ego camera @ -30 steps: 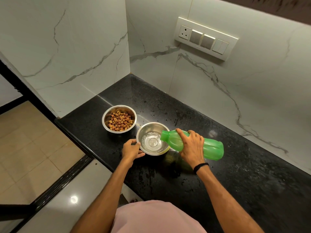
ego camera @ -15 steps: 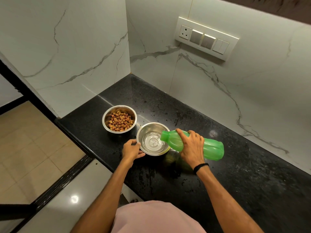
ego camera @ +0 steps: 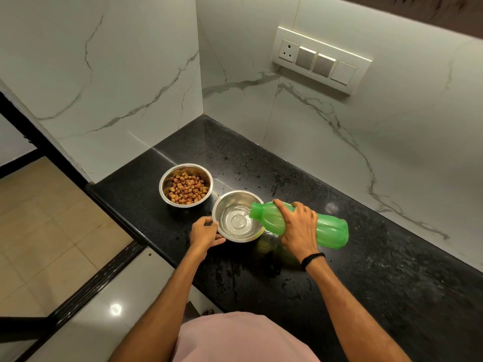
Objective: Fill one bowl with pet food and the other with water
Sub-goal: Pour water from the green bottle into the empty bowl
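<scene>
Two steel bowls stand on the black counter [ego camera: 366,270]. The far bowl [ego camera: 167,178] holds brown pet food pieces [ego camera: 187,190]. The near bowl [ego camera: 230,198] has water in its bottom. My right hand [ego camera: 298,228] grips a green plastic bottle [ego camera: 329,228] tipped almost flat, its open mouth over the near bowl's right rim, and water runs from it into the bowl. My left hand [ego camera: 205,231] holds the near bowl's left rim.
White marble walls close the corner behind and to the left of the bowls. A switch panel [ego camera: 321,60] with a socket sits on the back wall. The counter's front edge runs just left of my left hand, with tiled floor [ego camera: 52,244] below.
The bottle and both hands have stayed almost still. Water keeps running into the near bowl.
</scene>
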